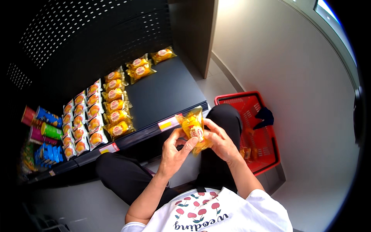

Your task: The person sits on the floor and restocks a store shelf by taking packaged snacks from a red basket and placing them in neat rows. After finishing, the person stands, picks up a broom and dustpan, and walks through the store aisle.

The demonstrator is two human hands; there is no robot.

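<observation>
Between my two hands, above my lap, is a packaged snack cake (192, 125) in a clear yellow wrapper. My left hand (174, 151) closes on its left side, the thumb pressed over the front. On the other side my right hand (221, 141) grips the wrapper with bent fingers. Matching yellow packaged cakes (116, 105) stand in a row on the dark shelf (166, 91), left of the hands. A few more of them (141, 69) lie toward the shelf's back.
White-wrapped snacks (93, 110) fill several rows at the left. Beyond them are colourful canisters (52, 130) and blue packets (48, 155). A red shopping basket (270, 152) on the floor at right holds yellow packages (247, 152) and a dark cloth-like item (264, 117). A white wall (293, 85) rises beside it.
</observation>
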